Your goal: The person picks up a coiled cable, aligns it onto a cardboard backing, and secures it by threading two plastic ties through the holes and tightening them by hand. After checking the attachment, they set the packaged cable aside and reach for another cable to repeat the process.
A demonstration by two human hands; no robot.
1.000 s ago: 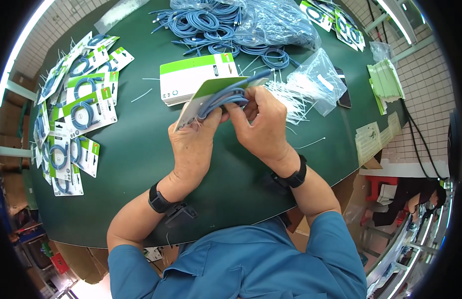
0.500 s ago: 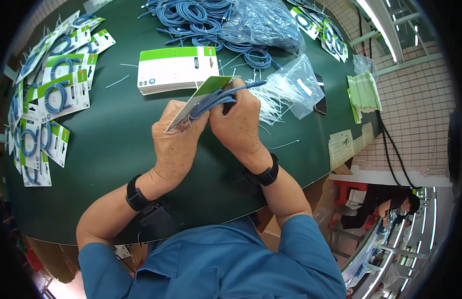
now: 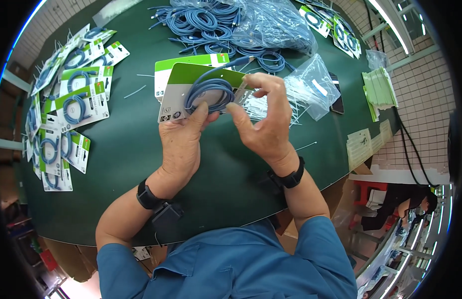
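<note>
My left hand grips a green-and-white packaging card by its lower edge, the thumb pressed on a coiled blue cable lying against it. The card's face is turned up toward me. One cable end with a plug sticks out past the card's upper right edge. At the right side of the card is my right hand, its thumb and forefinger spread apart. The thumb tip is close beside the coil; whether it touches cannot be made out. Behind the held card lies a stack of cards, partly hidden.
Carded cables pile up at the left. At the back are loose blue cables and a clear plastic bag. White cable ties lie right of the hands, near a dark phone. Green-white cards sit at the right edge.
The card has turned from nearly edge-on to face me, showing the coil. My right hand has let go of the cable and opened its fingers. The whole view has shifted slightly.
</note>
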